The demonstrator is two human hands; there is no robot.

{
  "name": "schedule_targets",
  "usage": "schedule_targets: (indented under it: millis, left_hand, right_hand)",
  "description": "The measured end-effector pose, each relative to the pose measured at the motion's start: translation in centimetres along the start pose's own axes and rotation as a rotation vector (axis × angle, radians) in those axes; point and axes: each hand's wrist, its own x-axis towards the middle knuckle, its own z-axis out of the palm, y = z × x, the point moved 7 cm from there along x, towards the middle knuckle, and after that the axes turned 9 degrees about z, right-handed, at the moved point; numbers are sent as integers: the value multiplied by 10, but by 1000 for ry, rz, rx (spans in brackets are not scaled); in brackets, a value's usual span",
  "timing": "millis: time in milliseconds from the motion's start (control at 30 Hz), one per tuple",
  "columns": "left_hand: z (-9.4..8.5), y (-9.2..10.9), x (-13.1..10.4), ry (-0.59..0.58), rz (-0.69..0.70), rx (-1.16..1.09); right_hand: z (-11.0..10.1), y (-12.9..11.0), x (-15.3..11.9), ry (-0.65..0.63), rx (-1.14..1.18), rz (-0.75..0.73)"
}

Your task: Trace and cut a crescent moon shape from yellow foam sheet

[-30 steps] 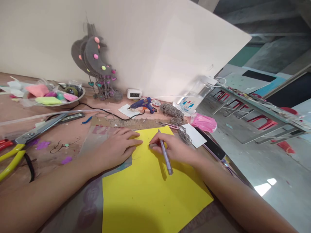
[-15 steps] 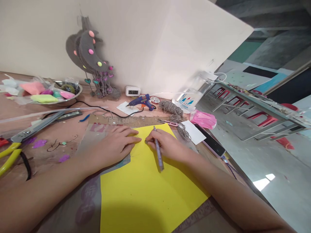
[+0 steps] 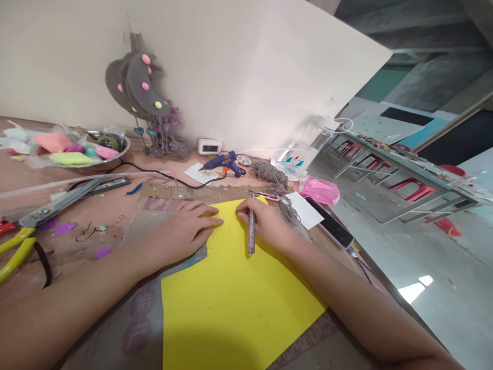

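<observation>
A sheet of bright yellow paper [image 3: 231, 298] lies in front of me, with a notch cut out of its left side. My left hand [image 3: 190, 226] rests flat on the sheet's upper left part, fingers stretched out over it. In my right hand [image 3: 262, 218] is a slim pen [image 3: 251, 231], gripped near its far end, which is hidden by the fingers. Its back end points toward me above the paper. Faint drawn lines show on the yellow surface beside my left fingers.
Behind the paper lie a blue glue gun [image 3: 225, 163], grey twine [image 3: 269, 173] and a small clock [image 3: 209, 146]. Yellow-handled scissors [image 3: 38, 218] and a metal bowl [image 3: 125, 146] of clay packets are at left. A phone [image 3: 331, 223], white card [image 3: 306, 210] and clear jug [image 3: 302, 149] stand right.
My right hand has shifted slightly up and right with the pen, which now stands more in line with my view. My left hand stays in place on the paper.
</observation>
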Motion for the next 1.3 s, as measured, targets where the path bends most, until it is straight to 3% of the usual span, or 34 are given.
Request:
schedule_targets:
  millis: [133,200,300,367,433,600,867,1067,1300]
  left_hand:
    - [1,-2,-1,10,0,-15]
    - [3,-3,0,10,3,-29]
    - [4,-5,1,19,-16,-47]
    - [4,-7,1,26,-36,-46]
    - [4,-7,1,26,-46,-38]
    - [4,-6,1,20,-44,-35]
    - [4,-4,2,3,-38,-24]
    - [5,-5,1,7,-41,-15]
    - [5,-5,2,2,-37,-2]
  right_hand:
    - [-21,18,3,191,212,106]
    - [-19,15,0,108,480,126]
    - [10,-2,-8,-294,824,189]
    - [14,-8,-9,-277,919,185]
    - [10,-7,-7,-162,959,149]
    - [1,-6,-7,-38,796,95]
    - [17,-9,-9,-114,696,244]
    - [19,-6,-8,-8,514,160]
    - [21,-14,-9,-47,450,154]
